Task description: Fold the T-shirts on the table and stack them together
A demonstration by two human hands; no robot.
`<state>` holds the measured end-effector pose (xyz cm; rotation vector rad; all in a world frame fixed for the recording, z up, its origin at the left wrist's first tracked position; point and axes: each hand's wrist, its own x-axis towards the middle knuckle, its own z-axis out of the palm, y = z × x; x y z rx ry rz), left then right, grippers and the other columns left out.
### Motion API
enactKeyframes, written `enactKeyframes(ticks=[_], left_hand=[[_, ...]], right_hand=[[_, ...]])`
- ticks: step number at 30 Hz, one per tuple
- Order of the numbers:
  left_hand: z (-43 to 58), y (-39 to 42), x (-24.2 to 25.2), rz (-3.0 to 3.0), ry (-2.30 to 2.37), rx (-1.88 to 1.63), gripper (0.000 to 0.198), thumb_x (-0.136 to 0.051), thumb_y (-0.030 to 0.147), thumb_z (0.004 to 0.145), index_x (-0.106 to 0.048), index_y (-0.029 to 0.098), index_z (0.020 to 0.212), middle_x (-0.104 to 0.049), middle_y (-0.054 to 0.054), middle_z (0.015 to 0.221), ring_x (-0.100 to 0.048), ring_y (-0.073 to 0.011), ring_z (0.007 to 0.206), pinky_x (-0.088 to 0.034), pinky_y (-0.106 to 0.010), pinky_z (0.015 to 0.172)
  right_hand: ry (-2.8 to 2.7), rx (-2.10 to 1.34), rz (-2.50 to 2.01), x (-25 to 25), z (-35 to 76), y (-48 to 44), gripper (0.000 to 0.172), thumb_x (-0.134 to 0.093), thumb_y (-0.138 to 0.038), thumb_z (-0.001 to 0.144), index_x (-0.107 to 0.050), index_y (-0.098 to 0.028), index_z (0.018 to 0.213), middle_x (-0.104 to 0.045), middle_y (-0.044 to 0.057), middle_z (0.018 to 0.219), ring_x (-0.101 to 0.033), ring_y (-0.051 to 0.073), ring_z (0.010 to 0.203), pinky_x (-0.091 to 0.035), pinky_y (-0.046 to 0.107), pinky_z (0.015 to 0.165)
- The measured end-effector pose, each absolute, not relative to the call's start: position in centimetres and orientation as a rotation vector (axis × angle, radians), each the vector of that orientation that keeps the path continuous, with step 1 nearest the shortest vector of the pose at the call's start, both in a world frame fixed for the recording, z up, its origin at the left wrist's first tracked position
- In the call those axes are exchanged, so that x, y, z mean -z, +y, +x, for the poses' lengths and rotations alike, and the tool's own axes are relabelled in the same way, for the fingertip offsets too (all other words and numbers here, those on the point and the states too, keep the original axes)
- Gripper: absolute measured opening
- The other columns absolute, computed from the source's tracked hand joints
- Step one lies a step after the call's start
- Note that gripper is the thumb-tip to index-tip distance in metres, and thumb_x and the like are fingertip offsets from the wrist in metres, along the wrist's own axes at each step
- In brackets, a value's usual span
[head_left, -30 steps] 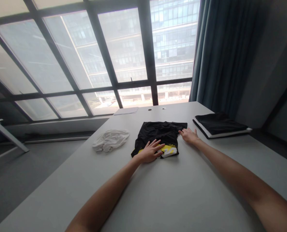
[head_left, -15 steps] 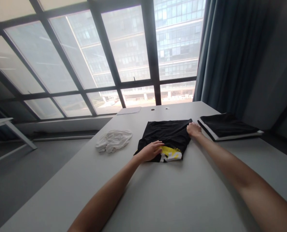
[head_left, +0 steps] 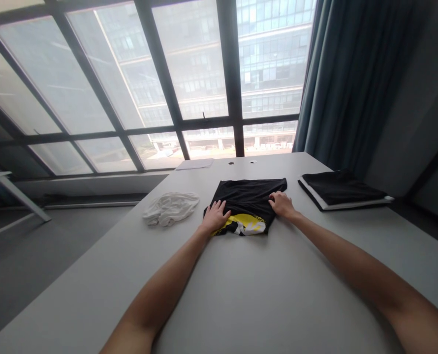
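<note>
A black T-shirt lies folded on the white table, with part of a yellow and white print showing along its near edge. My left hand rests flat on the near left part of the shirt, fingers spread. At the shirt's right edge, my right hand has its fingers curled onto the fabric. The fingertips press close together there, pinching the edge.
Left of the shirt lies a crumpled white cloth. A folded stack of black and white fabric sits on the right. At the far end are a sheet of paper, windows and a blue curtain.
My left hand has slid left over the shirt, uncovering more of the print. My right hand has left the far right corner and come nearer along the right edge. The near edge looks more rumpled.
</note>
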<state>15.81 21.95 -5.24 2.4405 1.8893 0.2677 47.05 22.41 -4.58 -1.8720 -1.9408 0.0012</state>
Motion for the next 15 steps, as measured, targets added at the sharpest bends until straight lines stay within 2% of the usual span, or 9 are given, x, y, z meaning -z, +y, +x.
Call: enactKeyframes(ticks=[3,6,9,12,15], left_hand=[[15.4,22.2,4.9,2.408,1.919,-0.35,0.065,-0.039,0.055,0.101,-0.038,0.019,0.155,-0.034,-0.014,0.161,-0.028,-0.0306,0.151,-0.022,-0.05,0.12],[14.9,22.4,4.3,2.395,1.918,-0.493,0.053,-0.036,0.046,0.104,-0.047,0.021,0.149,-0.052,-0.011,0.151,-0.046,-0.0251,0.14,-0.034,-0.04,0.115],[14.6,22.8,3.8,2.357,1.987,-0.551,0.043,-0.041,0.034,0.103,-0.056,0.022,0.142,-0.064,-0.012,0.136,-0.057,-0.0268,0.126,-0.043,-0.042,0.105],[14.6,23.0,3.5,2.327,2.012,-0.59,0.034,-0.055,0.031,0.096,-0.068,0.024,0.127,-0.069,-0.012,0.123,-0.06,-0.0303,0.119,-0.045,-0.046,0.1],[14.4,22.9,2.6,2.331,1.963,-0.656,0.022,-0.062,0.029,0.092,-0.075,0.025,0.109,-0.071,-0.007,0.113,-0.064,-0.0265,0.112,-0.046,-0.042,0.099]], right_hand=[[-2.055,0.105,-1.802,4.4,47.0,23.1,0.023,-0.055,-0.023,0.096,-0.071,-0.02,0.111,-0.067,0.013,0.117,-0.056,0.028,0.114,-0.038,0.042,0.097],[-2.093,0.15,-1.717,4.2,46.8,23.5,0.024,-0.05,-0.022,0.097,-0.074,-0.019,0.104,-0.068,0.013,0.113,-0.057,0.027,0.111,-0.037,0.04,0.096],[-2.109,0.111,-1.622,3.9,46.8,23.5,0.024,-0.05,-0.025,0.097,-0.073,-0.019,0.097,-0.068,0.012,0.109,-0.058,0.025,0.108,-0.039,0.036,0.094],[-2.027,-0.006,-1.502,3.4,47.1,23.2,0.023,-0.046,-0.025,0.098,-0.068,-0.018,0.096,-0.069,0.009,0.099,-0.062,0.021,0.095,-0.043,0.031,0.085],[-1.948,-0.138,-1.345,2.3,47.8,22.6,0.025,-0.04,-0.029,0.101,-0.062,-0.019,0.103,-0.067,0.004,0.082,-0.062,0.019,0.074,-0.044,0.028,0.07]])
